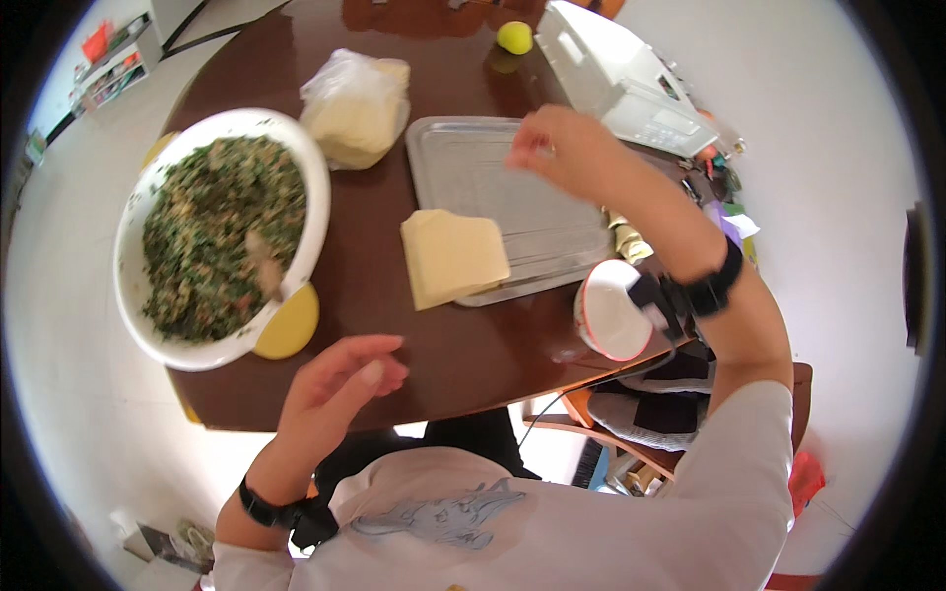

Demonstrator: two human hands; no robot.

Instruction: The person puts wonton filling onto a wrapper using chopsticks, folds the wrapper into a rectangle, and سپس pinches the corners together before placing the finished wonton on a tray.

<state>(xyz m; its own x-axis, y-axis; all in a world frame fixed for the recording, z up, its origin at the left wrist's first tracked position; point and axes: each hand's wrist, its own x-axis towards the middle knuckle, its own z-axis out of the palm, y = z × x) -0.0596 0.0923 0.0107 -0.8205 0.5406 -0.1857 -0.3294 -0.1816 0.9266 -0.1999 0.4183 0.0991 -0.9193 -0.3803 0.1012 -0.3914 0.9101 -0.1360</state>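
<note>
My right hand [565, 153] is over the far part of a metal tray [547, 214], fingers bent and blurred, with nothing visible in it. Near the table's front edge my left hand [344, 384] hovers with its fingers loosely curled and apart, holding nothing. A stack of pale yellow dough wrappers [454, 255] overlaps the tray's near left corner. On the left stands a large white bowl [318, 199] of chopped green filling [222, 229], with a utensil handle [264, 262] in it. A white bowl with a red rim [610, 310] sits below my right forearm.
Behind the white bowl lies a plastic bag with more wrappers [355, 118]. A yellow-green fruit [515, 38] and a white plastic basket [628, 81] are at the far side. Folded pale pieces [630, 240] lie by the tray's right edge. A cable [591, 385] hangs from my right wrist device.
</note>
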